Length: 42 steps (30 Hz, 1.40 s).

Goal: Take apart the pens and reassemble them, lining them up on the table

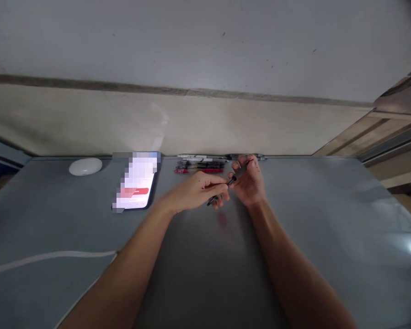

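My left hand (200, 189) pinches a dark pen (213, 199) between thumb and fingers, held at a slant above the table. Close by on the right, my right hand (251, 185) is raised with its fingers curled. A thin dark piece (247, 163) shows at its fingertips, too small to name. The upper end of the slanted pen lies near the right palm; whether they touch, I cannot tell. Behind the hands, several pens lie side by side along the wall: a white pen (194, 158), a red pen (205, 171) and dark ones (260, 156), partly covered by my right hand.
To the left, a phone (141, 183) with a lit, partly blurred screen lies on the grey table (205, 283). Beyond it sits a white rounded object (85, 167). A white cable (54, 256) crosses the left side. The wall (205, 119) borders the table's far edge.
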Each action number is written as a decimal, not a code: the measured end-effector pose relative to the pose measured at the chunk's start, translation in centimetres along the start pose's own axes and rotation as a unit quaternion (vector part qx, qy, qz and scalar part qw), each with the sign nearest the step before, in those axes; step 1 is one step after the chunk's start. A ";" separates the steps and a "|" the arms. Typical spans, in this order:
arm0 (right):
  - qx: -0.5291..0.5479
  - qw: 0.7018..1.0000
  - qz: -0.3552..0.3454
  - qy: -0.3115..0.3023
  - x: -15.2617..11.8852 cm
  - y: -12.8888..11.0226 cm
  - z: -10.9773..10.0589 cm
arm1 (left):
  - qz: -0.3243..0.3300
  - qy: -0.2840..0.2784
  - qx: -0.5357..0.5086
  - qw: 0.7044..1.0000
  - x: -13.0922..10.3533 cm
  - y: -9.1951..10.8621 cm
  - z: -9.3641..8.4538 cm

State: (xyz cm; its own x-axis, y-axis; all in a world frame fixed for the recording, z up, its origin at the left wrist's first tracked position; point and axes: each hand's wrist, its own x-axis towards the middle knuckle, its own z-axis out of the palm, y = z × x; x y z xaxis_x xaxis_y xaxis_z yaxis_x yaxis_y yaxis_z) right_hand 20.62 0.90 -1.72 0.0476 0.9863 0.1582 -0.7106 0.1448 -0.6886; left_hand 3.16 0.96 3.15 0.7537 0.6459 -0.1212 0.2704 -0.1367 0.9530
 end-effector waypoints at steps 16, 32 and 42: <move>-0.044 0.997 -0.010 0.066 0.4 0.3 0.5 | -0.008 0.154 0.046 0.987 0.7 -1.1 -0.1; -0.031 0.994 -0.021 0.105 0.7 0.4 0.7 | 0.058 0.234 0.192 0.951 1.7 -2.4 0.8; 0.005 1.000 0.007 -0.004 0.3 0.1 0.3 | 0.043 0.039 0.075 0.996 0.6 -0.7 0.1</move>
State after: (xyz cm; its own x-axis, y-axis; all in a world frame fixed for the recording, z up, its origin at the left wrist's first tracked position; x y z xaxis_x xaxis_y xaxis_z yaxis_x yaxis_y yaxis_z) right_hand 20.34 1.23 -1.53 0.0324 0.9874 0.1547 -0.7187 0.1306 -0.6829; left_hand 3.48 1.32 2.38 0.7304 0.6829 -0.0136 0.2976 -0.3002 0.9063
